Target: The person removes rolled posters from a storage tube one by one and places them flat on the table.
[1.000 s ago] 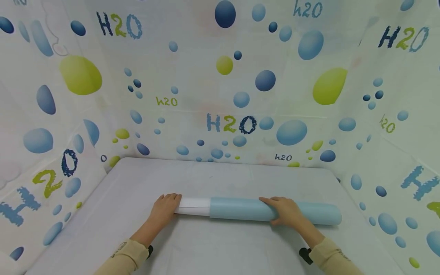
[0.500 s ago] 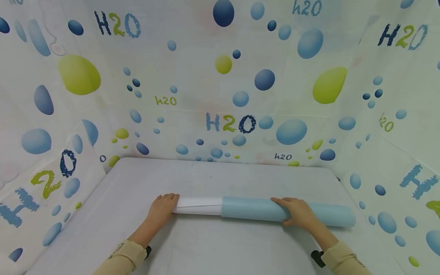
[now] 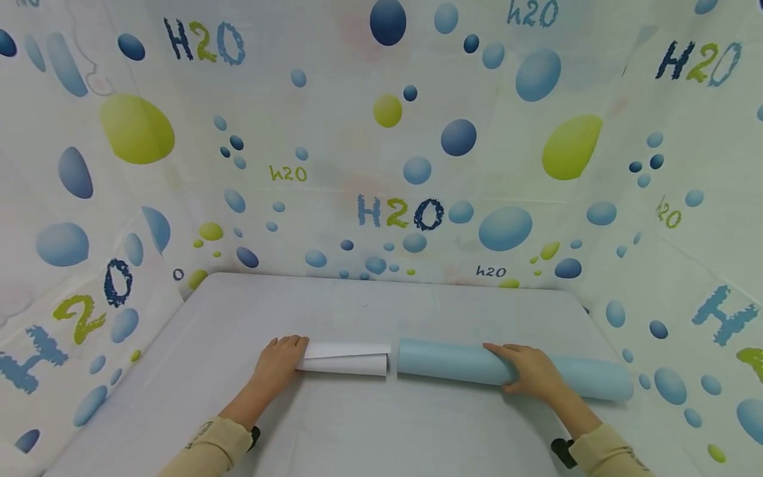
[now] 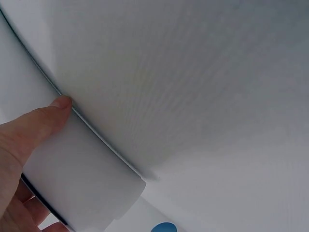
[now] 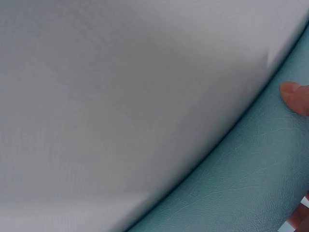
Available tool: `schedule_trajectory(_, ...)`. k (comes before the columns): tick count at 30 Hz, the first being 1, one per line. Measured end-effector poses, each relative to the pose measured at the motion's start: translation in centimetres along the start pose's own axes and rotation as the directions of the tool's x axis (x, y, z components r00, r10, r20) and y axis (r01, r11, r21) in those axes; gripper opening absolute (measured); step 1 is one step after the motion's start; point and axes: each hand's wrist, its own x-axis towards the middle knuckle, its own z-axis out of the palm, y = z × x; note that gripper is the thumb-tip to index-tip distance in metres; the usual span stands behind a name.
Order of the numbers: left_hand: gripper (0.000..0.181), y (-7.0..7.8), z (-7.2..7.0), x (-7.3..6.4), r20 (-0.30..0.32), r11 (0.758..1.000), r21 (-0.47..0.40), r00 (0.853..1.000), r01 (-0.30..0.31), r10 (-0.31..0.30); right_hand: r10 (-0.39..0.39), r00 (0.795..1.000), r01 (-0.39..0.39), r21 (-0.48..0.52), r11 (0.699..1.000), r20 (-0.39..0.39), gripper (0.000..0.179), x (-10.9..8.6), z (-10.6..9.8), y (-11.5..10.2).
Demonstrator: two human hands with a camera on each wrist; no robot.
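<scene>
A white rolled-up sheet (image 3: 348, 361) lies across the middle of the table, with a loose edge running along its length. My left hand (image 3: 279, 363) grips its left end; in the left wrist view the thumb (image 4: 46, 123) lies on the near side and fingers wrap the far side. To the right, in line with it, is a thicker light blue roll (image 3: 444, 361) with a creased, leather-like surface (image 5: 227, 183). My right hand (image 3: 533, 372) grips that roll around its middle, thumb (image 5: 295, 99) on the near side. A narrow gap separates the two rolls' facing ends.
A white-covered table (image 3: 369, 308) extends beneath both rolls, its back edge close to the hanging curtain (image 3: 334, 119) printed with bubbles and "H2O". The same printed curtain stands on the left and right sides. Dark straps show at both sleeve cuffs.
My right hand has drawn the blue roll rightward until it came off the white roll's end, exposing more white. My left hand has stayed nearly in place, holding the white roll.
</scene>
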Motion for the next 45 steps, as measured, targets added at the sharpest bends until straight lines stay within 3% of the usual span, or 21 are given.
schedule_trajectory(23,0.054,0.0,0.5,-0.5,-0.013,1.0,-0.008,1.0,0.004,-0.004,0.062,0.998,-0.062,-0.002,0.998,-0.015,0.084,0.9,0.5,1.2)
schedule_trajectory(36,0.053,0.5,1.0,-0.5,-0.027,1.0,0.004,1.0,0.001,-0.001,0.177,0.983,-0.179,-0.066,0.982,-0.036,0.082,1.2,-0.2,2.0)
schedule_trajectory(45,0.053,0.6,0.6,-0.9,-0.012,1.0,-0.002,1.0,0.021,-0.021,0.229,0.972,-0.234,-0.095,0.967,-0.059,0.084,2.2,0.5,3.4)
